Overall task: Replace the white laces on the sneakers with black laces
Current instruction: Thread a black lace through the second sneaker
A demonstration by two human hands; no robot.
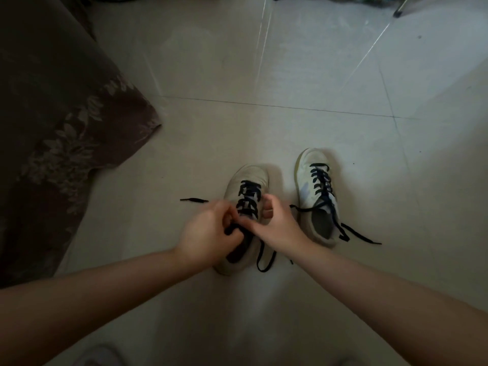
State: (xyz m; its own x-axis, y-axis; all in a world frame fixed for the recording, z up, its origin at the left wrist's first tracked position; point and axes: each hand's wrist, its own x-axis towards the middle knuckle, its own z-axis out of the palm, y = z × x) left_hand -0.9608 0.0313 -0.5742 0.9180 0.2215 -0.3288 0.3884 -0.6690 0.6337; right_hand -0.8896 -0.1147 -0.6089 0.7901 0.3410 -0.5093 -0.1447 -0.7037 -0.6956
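Left sneaker lies directly under both hands, toe pointed away. Black lace pinched at top eyelets by curled fingers of left hand; also pinched by right hand, thumb raised. Lace loop trails below right wrist. Right sneaker, black-laced, set just right of right hand, untouched.

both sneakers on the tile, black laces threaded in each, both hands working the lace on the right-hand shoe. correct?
Not quite: the head view shows the left hand and right hand on the black lace of the left-hand sneaker. The right-hand sneaker stands untouched. Rest holds.
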